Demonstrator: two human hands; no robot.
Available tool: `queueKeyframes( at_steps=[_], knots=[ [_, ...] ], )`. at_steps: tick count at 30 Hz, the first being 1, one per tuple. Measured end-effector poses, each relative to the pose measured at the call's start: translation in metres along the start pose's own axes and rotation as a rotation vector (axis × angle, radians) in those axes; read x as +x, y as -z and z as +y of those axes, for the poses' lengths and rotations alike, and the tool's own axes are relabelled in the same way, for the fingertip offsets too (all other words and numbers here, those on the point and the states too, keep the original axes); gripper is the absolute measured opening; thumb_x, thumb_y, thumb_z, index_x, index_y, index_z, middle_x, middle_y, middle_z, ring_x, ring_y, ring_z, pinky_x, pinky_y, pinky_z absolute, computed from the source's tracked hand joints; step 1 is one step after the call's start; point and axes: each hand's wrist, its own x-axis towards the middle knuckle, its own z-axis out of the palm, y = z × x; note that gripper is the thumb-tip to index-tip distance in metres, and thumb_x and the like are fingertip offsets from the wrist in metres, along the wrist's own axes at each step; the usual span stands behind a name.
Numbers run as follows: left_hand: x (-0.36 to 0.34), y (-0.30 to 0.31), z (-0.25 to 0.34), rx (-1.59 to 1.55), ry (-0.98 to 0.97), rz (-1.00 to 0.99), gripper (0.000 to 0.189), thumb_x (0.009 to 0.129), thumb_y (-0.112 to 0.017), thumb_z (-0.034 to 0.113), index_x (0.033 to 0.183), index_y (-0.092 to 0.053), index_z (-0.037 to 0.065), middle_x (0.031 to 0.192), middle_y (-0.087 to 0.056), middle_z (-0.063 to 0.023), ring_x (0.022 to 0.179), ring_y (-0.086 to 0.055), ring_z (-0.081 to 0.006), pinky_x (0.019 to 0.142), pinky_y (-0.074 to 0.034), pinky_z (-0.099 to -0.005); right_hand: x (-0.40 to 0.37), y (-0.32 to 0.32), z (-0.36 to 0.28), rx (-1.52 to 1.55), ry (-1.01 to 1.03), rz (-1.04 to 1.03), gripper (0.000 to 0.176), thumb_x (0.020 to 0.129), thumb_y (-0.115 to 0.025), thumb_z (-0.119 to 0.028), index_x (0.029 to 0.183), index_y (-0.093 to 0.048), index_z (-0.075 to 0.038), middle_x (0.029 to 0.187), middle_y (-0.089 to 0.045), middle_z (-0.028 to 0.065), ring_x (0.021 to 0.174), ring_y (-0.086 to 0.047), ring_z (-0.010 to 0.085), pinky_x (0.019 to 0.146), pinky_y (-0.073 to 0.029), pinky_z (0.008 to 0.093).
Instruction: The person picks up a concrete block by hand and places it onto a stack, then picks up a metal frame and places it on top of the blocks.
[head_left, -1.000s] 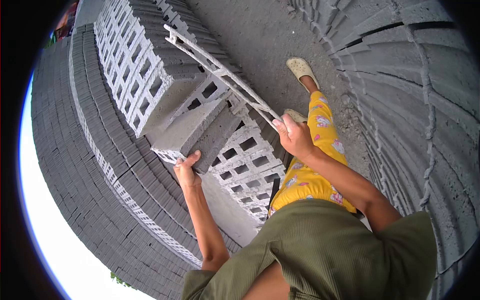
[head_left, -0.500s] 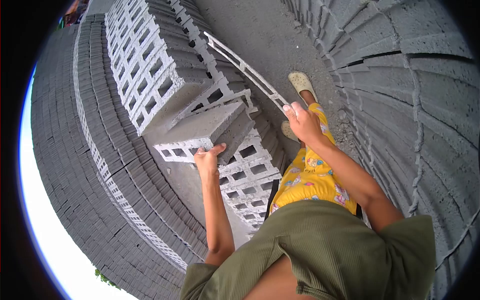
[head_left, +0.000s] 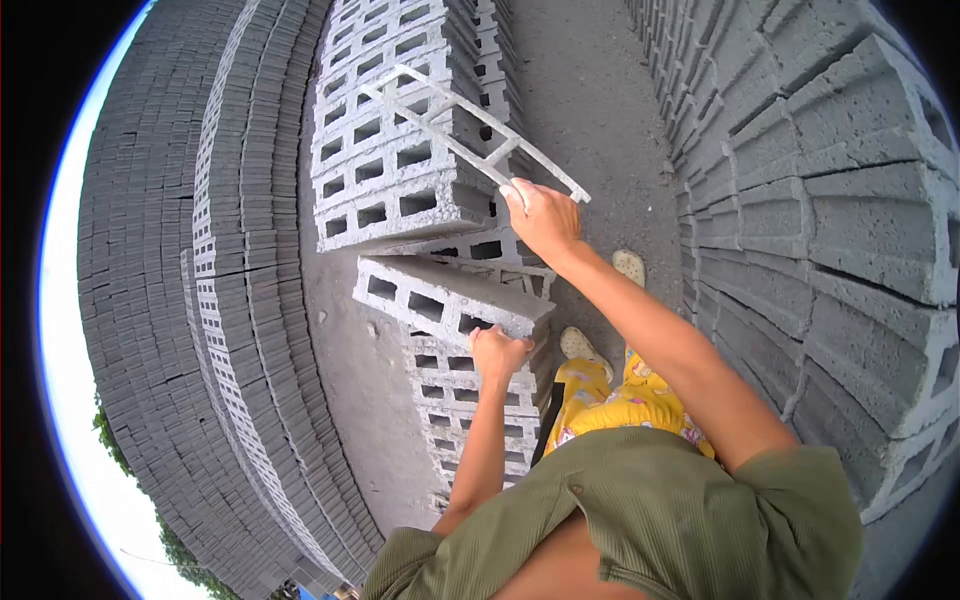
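My left hand (head_left: 500,352) is closed on the near end of a grey hollow concrete block (head_left: 470,285), with fingers at an end hole. The block lies tilted on top of a stack of similar blocks (head_left: 462,392), its holed face toward me. My right hand (head_left: 545,215) grips a pale, ladder-like frame (head_left: 500,150) with two long rails and crossbars by one rail. The frame hangs above the block and overlaps the farther part of the stack (head_left: 385,160) in this view. Between the tilted block and that farther part is a wedge-shaped gap.
A long wall of stacked blocks (head_left: 860,190) rises close on my right. More block rows (head_left: 150,240) stretch along the left, past a strip of concrete ground (head_left: 350,400). My feet, in cream clogs (head_left: 583,345), stand in the narrow aisle (head_left: 590,90).
My right hand has lifted the frame up and toward the stack, turning it so its openings show. The block in my left hand has turned, its holed face now more toward me. The view has shifted.
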Motion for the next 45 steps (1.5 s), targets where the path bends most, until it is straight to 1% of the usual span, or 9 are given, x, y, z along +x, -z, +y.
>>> queueKeyframes(
  at_steps=[12, 15, 16, 24, 32, 33, 37, 41, 45],
  knots=[
    [0.000, 0.005, -0.004, -0.031, -0.016, -0.059, 0.030, 0.054, -0.069, 0.030, 0.065, -0.063, 0.003, 0.068, -0.062, -0.0155, 0.076, -0.059, -0.0259, 0.094, -0.031, -0.0341, 0.037, -0.138, -0.079, -0.253, 0.416, -0.282, 0.033, 0.071, -0.061, -0.023, 0.096, -0.054, -0.001, 0.093, -0.052, 0.0162, 0.091, -0.049, 0.0305, 0.079, -0.039, 0.0401],
    [0.004, 0.010, -0.006, -0.111, -0.068, -0.128, 0.041, 0.061, -0.069, 0.037, 0.080, -0.063, 0.001, 0.079, -0.062, -0.0176, 0.085, -0.056, -0.0285, 0.094, -0.030, -0.0381, -0.041, -0.084, -0.103, -0.001, -0.127, -0.969, 0.031, 0.076, -0.054, -0.020, 0.090, -0.055, 0.008, 0.088, -0.058, 0.0282, 0.080, -0.057, 0.0440, 0.074, -0.045, 0.0466],
    [0.002, -0.010, -0.010, -0.301, -0.199, 0.196, 0.046, 0.067, -0.065, 0.034, 0.097, -0.057, 0.000, 0.095, -0.059, -0.0194, 0.096, -0.052, -0.0309, 0.094, -0.029, -0.0405, -0.066, -0.083, -0.099, -0.120, -0.175, -1.049, 0.030, 0.076, -0.052, -0.020, 0.086, -0.058, 0.008, 0.094, -0.057, 0.0269, 0.088, -0.055, 0.0423, 0.078, -0.044, 0.0457],
    [0.005, 0.018, -0.028, -0.397, -0.306, -0.070, 0.050, 0.070, -0.062, 0.033, 0.106, -0.051, 0.000, 0.102, -0.057, -0.0185, 0.100, -0.049, -0.0312, 0.094, -0.029, -0.0419, -0.117, -0.118, -0.108, -0.585, -0.370, -1.179, 0.062, 0.086, -0.035, -0.047, 0.091, -0.060, 0.010, 0.105, -0.053, 0.0310, 0.105, -0.046, 0.0432, 0.090, -0.035, 0.0468],
    [-0.008, 0.059, -0.116, -0.605, -0.759, -0.138, 0.045, 0.073, -0.061, 0.027, 0.108, -0.054, 0.001, 0.105, -0.057, -0.0147, 0.103, -0.049, -0.0293, 0.093, -0.030, -0.0426, -0.119, -0.145, -0.131, -0.446, -0.920, -0.874, 0.070, 0.082, -0.041, -0.053, 0.113, -0.047, 0.010, 0.115, -0.049, 0.0281, 0.110, -0.045, 0.0403, 0.093, -0.034, 0.0427],
    [0.004, 0.071, -0.150, -0.658, -0.699, -0.329, 0.033, 0.072, -0.062, 0.021, 0.099, -0.061, 0.003, 0.106, -0.059, -0.0127, 0.100, -0.051, -0.0281, 0.092, -0.031, -0.0407, -0.123, -0.148, -0.126, -0.439, -0.914, -0.834, 0.074, 0.081, -0.043, -0.054, 0.117, -0.043, 0.011, 0.116, -0.047, 0.0298, 0.109, -0.046, 0.0412, 0.093, -0.035, 0.0420],
    [0.082, 0.020, -0.284, -1.215, 0.211, 0.281, 0.032, 0.088, -0.049, 0.029, 0.083, -0.063, 0.000, 0.086, -0.064, -0.0098, 0.081, -0.056, -0.0187, 0.081, -0.040, -0.0314, -0.149, -0.167, -0.109, -0.417, -0.866, -0.469, 0.071, 0.077, -0.046, -0.057, 0.103, -0.052, 0.008, 0.104, -0.055, 0.0274, 0.101, -0.052, 0.0397, 0.090, -0.037, 0.0419],
    [0.222, -0.026, -0.335, -1.690, 0.243, 0.301, 0.048, 0.090, -0.039, 0.041, 0.107, -0.052, -0.002, 0.100, -0.058, -0.0134, 0.094, -0.052, -0.0199, 0.087, -0.038, -0.0356, -0.149, -0.171, -0.101, -0.410, -1.021, -0.446, 0.080, 0.070, -0.048, -0.066, 0.103, -0.055, 0.007, 0.106, -0.055, 0.0254, 0.104, -0.050, 0.0381, 0.091, -0.036, 0.0411],
    [0.304, -0.040, -0.324, -1.956, 0.100, -0.284, 0.054, 0.090, -0.039, 0.044, 0.115, -0.047, -0.002, 0.109, -0.054, -0.0120, 0.100, -0.051, -0.0200, 0.092, -0.036, -0.0342, -0.137, -0.179, -0.114, -0.490, -1.155, -0.438, 0.083, 0.062, -0.051, -0.072, 0.098, -0.061, 0.002, 0.106, -0.057, 0.0221, 0.108, -0.047, 0.0353, 0.091, -0.034, 0.0387]
  ],
)
